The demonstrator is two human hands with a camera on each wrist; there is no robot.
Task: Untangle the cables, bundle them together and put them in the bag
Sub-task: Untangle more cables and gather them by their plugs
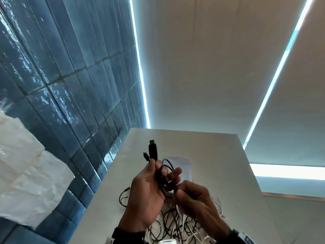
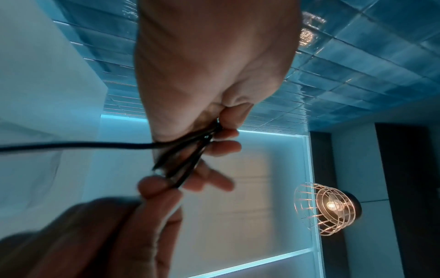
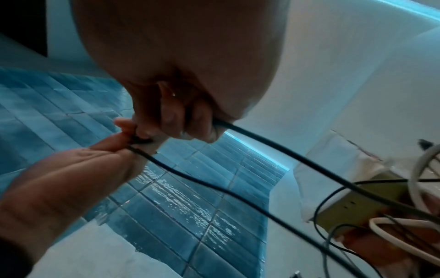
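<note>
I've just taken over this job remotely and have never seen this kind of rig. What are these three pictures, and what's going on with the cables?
There is no machine here: a person works with two bare hands and wears three cameras. The head view looks forward and down at a pale table. The other two views come from wrist cameras that look along each hand.

On the table lies a tangle of black and white cables, and a white sheet lies behind the hands. A pale plastic bag shows at the left, beside blue wall tiles.

The left hand grips a looped black cable, with its two plugs sticking up above the fingers. The right hand pinches a strand of the same cable.
</note>
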